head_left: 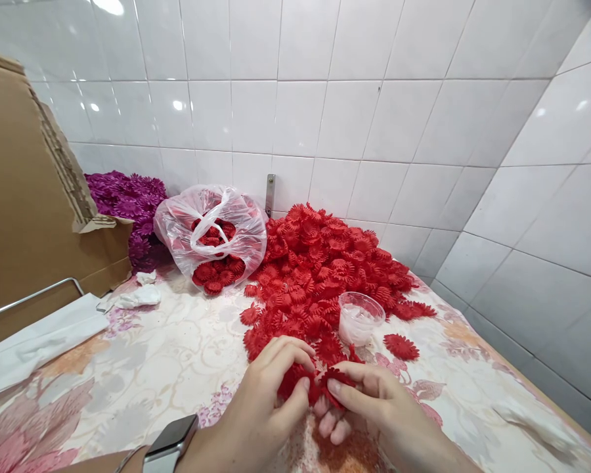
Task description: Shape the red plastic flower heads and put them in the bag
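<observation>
My left hand [276, 387], with a watch on its wrist, pinches a red fabric flower [291, 381] between thumb and fingers. Close beside it, my right hand [362, 397] grips another red fabric flower [333, 382] with its thumb on top. Whether the two pieces are joined I cannot tell, as the fingers hide part of them. Just beyond the hands stands a clear plastic cup [358, 322] holding something whitish. A large heap of red fabric flowers [320, 256] spreads from the wall toward my hands. One loose red flower [401, 346] lies right of the cup.
A white plastic bag [175, 220] of red flowers stands left of the heap, with purple flowers [128, 197] behind it. A torn cardboard box [29, 184] fills the left side. White tiled walls [256, 112] close off the back and right of the floral-covered table [177, 368].
</observation>
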`<action>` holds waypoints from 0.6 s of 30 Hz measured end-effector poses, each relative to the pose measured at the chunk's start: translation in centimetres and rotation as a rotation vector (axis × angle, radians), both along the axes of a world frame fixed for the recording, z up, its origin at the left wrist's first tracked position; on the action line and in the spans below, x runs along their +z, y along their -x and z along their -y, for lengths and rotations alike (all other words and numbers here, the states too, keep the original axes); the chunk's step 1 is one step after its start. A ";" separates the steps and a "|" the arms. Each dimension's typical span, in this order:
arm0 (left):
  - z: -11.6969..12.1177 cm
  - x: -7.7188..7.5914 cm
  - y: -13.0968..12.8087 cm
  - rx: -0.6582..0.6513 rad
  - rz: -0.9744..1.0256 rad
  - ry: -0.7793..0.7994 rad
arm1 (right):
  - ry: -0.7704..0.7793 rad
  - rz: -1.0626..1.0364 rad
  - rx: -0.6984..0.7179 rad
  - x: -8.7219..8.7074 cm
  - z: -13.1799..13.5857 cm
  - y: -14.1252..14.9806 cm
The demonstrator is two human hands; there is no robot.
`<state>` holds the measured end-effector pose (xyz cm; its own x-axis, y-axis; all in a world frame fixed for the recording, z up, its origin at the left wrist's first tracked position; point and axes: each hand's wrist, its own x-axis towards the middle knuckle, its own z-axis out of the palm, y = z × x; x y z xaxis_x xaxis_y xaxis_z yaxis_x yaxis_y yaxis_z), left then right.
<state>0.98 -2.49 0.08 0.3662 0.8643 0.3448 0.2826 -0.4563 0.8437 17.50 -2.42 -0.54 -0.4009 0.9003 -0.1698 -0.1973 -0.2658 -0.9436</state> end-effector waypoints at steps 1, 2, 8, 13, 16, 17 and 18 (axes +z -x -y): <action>0.0 0.1 0.0 0.001 0.004 0.003 | -0.002 0.020 0.000 0.1 0.0 0.0; 0.1 0.2 0.0 0.002 0.008 0.008 | -0.005 0.037 -0.007 0.1 0.0 -0.1; 0.5 0.8 0.0 -0.043 0.017 0.048 | -0.020 0.066 -0.063 0.4 0.3 0.1; 0.3 0.5 0.0 -0.048 0.023 0.078 | -0.047 0.072 -0.125 0.5 0.6 0.1; 0.1 0.3 -0.1 -0.021 0.023 0.115 | -0.099 0.140 -0.134 0.5 0.7 0.1; 0.2 0.4 -0.1 -0.018 0.033 0.148 | -0.126 0.167 -0.138 0.4 0.7 0.1; 0.2 0.4 -0.2 -0.016 0.050 0.185 | -0.158 0.198 -0.149 0.3 0.8 0.2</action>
